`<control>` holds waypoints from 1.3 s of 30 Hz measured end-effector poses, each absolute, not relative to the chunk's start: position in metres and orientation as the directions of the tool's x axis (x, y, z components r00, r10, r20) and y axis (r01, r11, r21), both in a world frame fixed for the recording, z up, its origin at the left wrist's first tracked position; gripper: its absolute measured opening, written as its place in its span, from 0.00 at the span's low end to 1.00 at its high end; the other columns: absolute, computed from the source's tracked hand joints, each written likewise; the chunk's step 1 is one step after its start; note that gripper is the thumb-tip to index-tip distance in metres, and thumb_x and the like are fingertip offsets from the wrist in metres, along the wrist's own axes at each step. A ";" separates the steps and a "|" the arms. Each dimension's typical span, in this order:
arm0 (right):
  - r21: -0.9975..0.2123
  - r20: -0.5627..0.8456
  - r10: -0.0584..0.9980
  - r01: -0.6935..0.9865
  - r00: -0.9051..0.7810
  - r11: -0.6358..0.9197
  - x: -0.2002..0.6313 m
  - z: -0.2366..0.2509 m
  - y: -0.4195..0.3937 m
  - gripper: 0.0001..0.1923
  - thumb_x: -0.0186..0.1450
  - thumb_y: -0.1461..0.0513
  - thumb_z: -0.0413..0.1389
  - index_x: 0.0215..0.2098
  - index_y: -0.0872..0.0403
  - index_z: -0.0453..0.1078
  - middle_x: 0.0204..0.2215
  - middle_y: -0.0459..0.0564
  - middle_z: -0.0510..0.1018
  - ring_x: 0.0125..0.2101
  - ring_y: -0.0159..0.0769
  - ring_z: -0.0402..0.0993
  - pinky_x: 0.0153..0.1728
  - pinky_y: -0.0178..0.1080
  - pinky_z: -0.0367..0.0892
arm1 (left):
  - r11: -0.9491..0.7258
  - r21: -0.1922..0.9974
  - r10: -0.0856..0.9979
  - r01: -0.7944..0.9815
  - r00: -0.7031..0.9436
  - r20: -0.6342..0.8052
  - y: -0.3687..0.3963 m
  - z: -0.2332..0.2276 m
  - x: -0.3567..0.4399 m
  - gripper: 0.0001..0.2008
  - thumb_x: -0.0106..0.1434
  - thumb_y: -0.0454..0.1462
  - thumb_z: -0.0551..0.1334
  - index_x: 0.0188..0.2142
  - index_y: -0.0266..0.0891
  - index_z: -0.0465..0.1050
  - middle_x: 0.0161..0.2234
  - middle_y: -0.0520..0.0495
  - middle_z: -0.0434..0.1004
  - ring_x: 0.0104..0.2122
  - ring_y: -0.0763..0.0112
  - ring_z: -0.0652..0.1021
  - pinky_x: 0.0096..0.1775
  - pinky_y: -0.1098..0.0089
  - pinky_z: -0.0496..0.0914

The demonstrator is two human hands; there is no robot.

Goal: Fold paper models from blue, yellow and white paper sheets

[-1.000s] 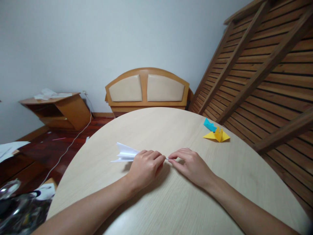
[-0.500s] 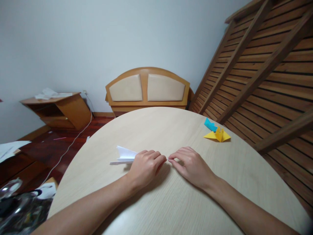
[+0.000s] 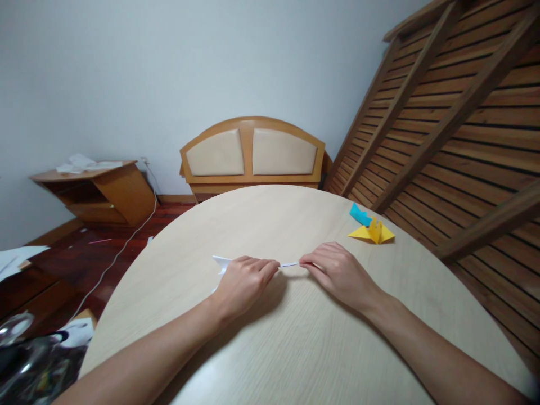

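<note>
A piece of folded white paper (image 3: pixel 289 264) is stretched between my two hands, just over the table. My left hand (image 3: pixel 245 281) is closed around its middle, and a flared, pointed end sticks out to the left of that hand. Between the hands only a narrow strip shows. My right hand (image 3: pixel 337 271) pinches the strip's right tip between thumb and fingers. The folds under my left hand are hidden.
A yellow origami crane (image 3: pixel 372 232) and a blue folded paper piece (image 3: pixel 359 214) sit near the far right edge of the round table (image 3: pixel 270 349). A wooden slatted frame (image 3: pixel 442 129) leans along the right. Papers lie on a cabinet (image 3: pixel 122 197) at left.
My hands have moved apart and slightly up, my right hand shifting right. More of the white strip now shows between them, and less of the paper shows beyond my left hand.
</note>
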State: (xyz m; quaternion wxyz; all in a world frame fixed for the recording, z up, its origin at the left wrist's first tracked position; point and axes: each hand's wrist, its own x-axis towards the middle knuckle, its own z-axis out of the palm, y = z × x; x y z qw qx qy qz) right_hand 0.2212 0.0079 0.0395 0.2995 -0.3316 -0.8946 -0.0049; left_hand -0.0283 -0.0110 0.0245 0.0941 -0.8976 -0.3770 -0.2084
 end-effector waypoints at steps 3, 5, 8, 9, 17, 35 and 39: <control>-0.204 0.531 0.617 0.620 -0.580 0.758 0.217 0.038 0.004 0.03 0.67 0.65 0.58 0.36 0.53 0.76 0.32 0.50 0.82 0.34 0.40 0.77 0.41 0.44 0.67 | -0.691 -0.034 0.643 0.722 0.636 0.425 -0.013 0.027 -0.027 0.12 0.72 0.32 0.52 0.42 0.38 0.75 0.33 0.46 0.83 0.30 0.68 0.82 0.33 0.68 0.73; -0.208 0.519 0.626 0.624 -0.582 0.753 0.212 0.036 0.001 0.04 0.66 0.64 0.61 0.39 0.54 0.75 0.35 0.51 0.82 0.37 0.42 0.77 0.42 0.44 0.67 | -0.694 -0.042 0.647 0.718 0.648 0.402 -0.014 0.027 -0.025 0.11 0.72 0.31 0.53 0.42 0.38 0.75 0.33 0.47 0.83 0.30 0.68 0.82 0.33 0.68 0.73; -0.170 0.498 0.586 0.591 -0.639 0.789 0.207 0.033 0.000 0.04 0.67 0.63 0.61 0.41 0.53 0.76 0.35 0.50 0.83 0.38 0.41 0.77 0.42 0.43 0.66 | -0.706 -0.044 0.648 0.707 0.671 0.360 -0.015 0.025 -0.023 0.09 0.71 0.31 0.55 0.42 0.38 0.74 0.33 0.48 0.83 0.31 0.66 0.82 0.33 0.68 0.72; -0.154 0.495 0.572 0.582 -0.654 0.798 0.207 0.033 0.000 0.03 0.68 0.64 0.60 0.40 0.53 0.76 0.33 0.49 0.83 0.37 0.40 0.77 0.42 0.43 0.65 | -0.708 -0.042 0.649 0.705 0.674 0.353 -0.015 0.024 -0.022 0.09 0.71 0.31 0.55 0.42 0.38 0.74 0.34 0.48 0.83 0.32 0.66 0.82 0.33 0.68 0.72; -0.107 0.502 0.572 0.610 -0.649 0.785 0.217 0.036 0.008 0.02 0.67 0.66 0.61 0.37 0.54 0.76 0.31 0.47 0.82 0.35 0.39 0.76 0.41 0.42 0.63 | -0.674 -0.063 0.696 0.736 0.661 0.280 -0.011 0.025 -0.024 0.11 0.71 0.29 0.53 0.42 0.37 0.73 0.28 0.48 0.81 0.27 0.67 0.80 0.31 0.69 0.72; -0.029 0.639 0.445 0.559 -0.627 0.829 0.252 0.030 0.033 0.04 0.70 0.65 0.58 0.41 0.52 0.75 0.37 0.46 0.84 0.38 0.38 0.76 0.44 0.44 0.62 | -0.403 0.383 0.915 0.832 0.383 0.130 -0.009 0.049 -0.039 0.20 0.70 0.48 0.56 0.55 0.43 0.75 0.45 0.44 0.83 0.41 0.59 0.82 0.43 0.61 0.74; -0.077 0.629 0.530 0.633 -0.568 0.770 0.251 0.026 0.035 0.03 0.68 0.65 0.59 0.40 0.52 0.74 0.36 0.47 0.83 0.39 0.40 0.76 0.44 0.45 0.63 | -0.406 0.509 0.912 0.759 0.374 0.170 -0.006 0.048 -0.041 0.16 0.65 0.39 0.60 0.52 0.43 0.74 0.42 0.48 0.82 0.34 0.68 0.81 0.38 0.67 0.74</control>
